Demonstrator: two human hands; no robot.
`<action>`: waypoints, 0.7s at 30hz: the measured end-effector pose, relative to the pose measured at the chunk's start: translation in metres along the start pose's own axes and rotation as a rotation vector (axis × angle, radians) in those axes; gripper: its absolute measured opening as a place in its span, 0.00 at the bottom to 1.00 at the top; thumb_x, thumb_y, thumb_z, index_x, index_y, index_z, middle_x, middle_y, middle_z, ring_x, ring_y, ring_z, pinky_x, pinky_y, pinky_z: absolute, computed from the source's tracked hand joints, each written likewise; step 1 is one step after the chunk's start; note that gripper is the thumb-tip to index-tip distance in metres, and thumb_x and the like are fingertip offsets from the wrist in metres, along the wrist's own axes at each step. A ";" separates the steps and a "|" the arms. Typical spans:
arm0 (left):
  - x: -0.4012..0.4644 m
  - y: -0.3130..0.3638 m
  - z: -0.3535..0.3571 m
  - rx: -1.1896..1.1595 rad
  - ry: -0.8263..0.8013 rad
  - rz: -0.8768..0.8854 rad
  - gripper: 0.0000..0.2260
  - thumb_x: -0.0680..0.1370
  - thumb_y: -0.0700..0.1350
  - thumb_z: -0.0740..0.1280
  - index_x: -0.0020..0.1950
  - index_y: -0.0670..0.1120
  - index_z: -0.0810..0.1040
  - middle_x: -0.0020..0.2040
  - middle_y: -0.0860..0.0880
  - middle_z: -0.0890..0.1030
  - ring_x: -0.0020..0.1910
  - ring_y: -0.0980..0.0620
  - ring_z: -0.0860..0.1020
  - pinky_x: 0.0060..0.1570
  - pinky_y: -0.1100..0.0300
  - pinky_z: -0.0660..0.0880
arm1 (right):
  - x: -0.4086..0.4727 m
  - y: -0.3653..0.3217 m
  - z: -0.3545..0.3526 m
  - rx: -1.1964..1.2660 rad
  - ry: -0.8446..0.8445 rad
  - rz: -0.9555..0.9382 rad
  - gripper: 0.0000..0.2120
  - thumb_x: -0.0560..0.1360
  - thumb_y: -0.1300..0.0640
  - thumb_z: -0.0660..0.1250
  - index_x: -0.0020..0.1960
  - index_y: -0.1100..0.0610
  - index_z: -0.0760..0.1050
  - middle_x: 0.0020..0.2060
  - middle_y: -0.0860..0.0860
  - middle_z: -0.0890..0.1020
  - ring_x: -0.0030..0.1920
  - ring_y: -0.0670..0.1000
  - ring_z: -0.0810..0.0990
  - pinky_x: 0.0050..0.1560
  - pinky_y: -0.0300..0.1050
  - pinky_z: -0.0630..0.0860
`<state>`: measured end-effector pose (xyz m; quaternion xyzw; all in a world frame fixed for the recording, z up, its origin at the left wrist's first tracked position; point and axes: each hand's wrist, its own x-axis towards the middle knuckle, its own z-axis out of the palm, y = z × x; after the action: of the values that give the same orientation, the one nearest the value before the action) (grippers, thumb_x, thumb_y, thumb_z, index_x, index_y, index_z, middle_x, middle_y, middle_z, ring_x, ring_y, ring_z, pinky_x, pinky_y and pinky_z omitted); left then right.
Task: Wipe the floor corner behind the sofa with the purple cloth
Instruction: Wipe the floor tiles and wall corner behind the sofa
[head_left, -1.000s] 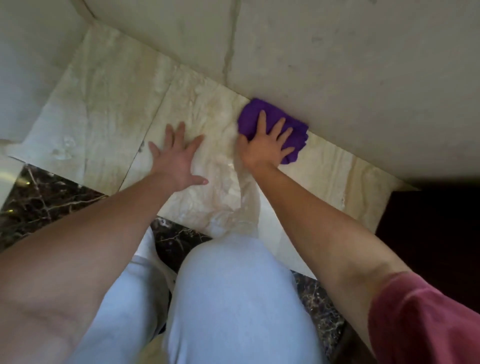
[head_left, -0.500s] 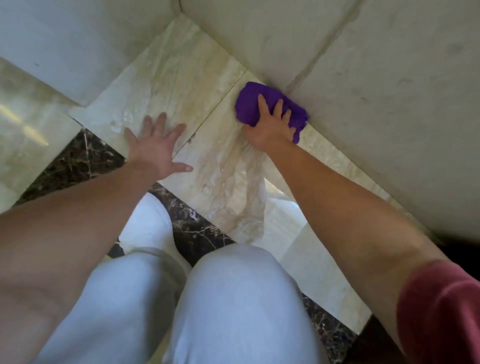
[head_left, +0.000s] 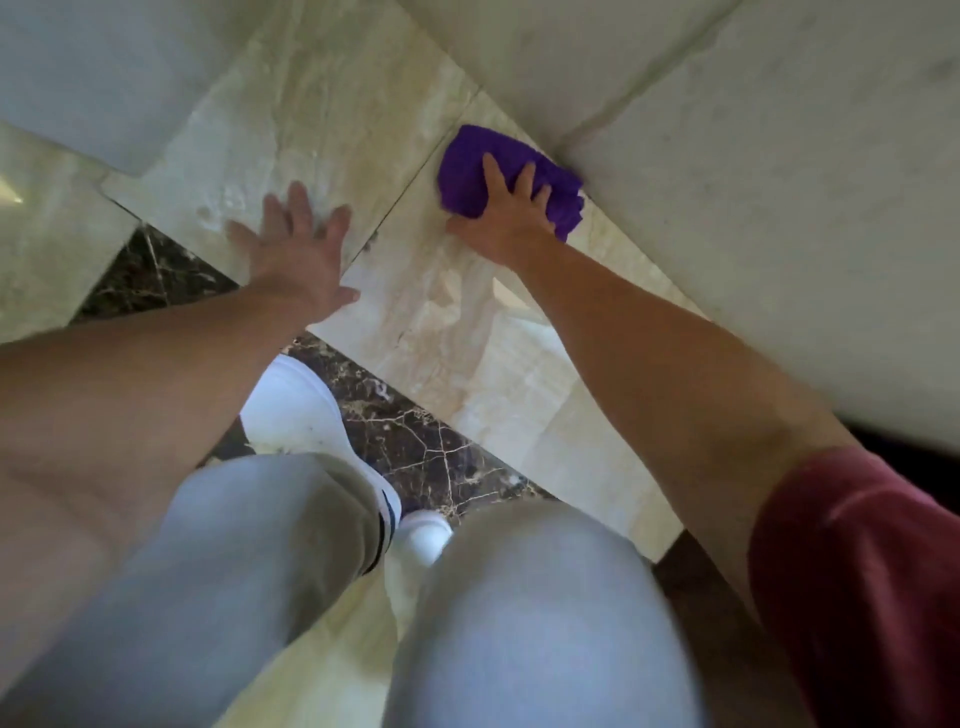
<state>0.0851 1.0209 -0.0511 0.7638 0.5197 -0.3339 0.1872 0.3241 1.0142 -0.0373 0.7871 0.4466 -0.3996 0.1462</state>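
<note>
The purple cloth (head_left: 470, 161) lies bunched on the beige marble floor tile (head_left: 332, 119), right against the base of the pale wall on the right. My right hand (head_left: 506, 215) presses down on the cloth with fingers spread over it and curled into its folds. My left hand (head_left: 296, 249) rests flat on the neighbouring tile, fingers apart, holding nothing. The sofa cannot be made out for certain in this view.
A pale wall (head_left: 753, 182) runs along the right, and another pale surface (head_left: 104, 67) closes the corner at top left. A dark veined marble strip (head_left: 415, 441) borders the beige tiles. My knees in grey trousers (head_left: 535, 613) and white shoes (head_left: 301, 410) fill the foreground.
The right hand has slid the cloth along the wall's base toward the corner. The view has swung right. The left hand stays flat on the floor.
</note>
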 end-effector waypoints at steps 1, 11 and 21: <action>0.001 -0.004 -0.005 0.014 -0.006 0.009 0.47 0.76 0.66 0.66 0.82 0.56 0.39 0.83 0.39 0.38 0.82 0.32 0.45 0.71 0.23 0.56 | 0.002 0.000 -0.007 -0.005 -0.032 -0.006 0.47 0.74 0.31 0.63 0.82 0.41 0.40 0.82 0.58 0.39 0.81 0.69 0.40 0.76 0.73 0.51; -0.006 -0.011 -0.038 -0.135 -0.151 0.050 0.41 0.78 0.62 0.68 0.83 0.61 0.47 0.84 0.44 0.38 0.83 0.37 0.42 0.78 0.33 0.51 | 0.022 0.001 -0.025 -0.016 -0.057 -0.111 0.47 0.73 0.30 0.63 0.82 0.40 0.40 0.82 0.55 0.36 0.81 0.65 0.37 0.79 0.67 0.45; -0.003 -0.046 -0.023 -0.133 -0.070 0.045 0.48 0.73 0.68 0.69 0.83 0.61 0.41 0.84 0.44 0.35 0.83 0.38 0.40 0.79 0.35 0.50 | 0.042 -0.009 -0.041 -0.028 -0.082 -0.068 0.46 0.73 0.31 0.64 0.82 0.41 0.43 0.83 0.56 0.41 0.81 0.67 0.48 0.79 0.64 0.54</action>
<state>0.0494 1.0512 -0.0297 0.7491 0.5163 -0.3210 0.2630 0.3487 1.0677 -0.0422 0.7522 0.4723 -0.4301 0.1616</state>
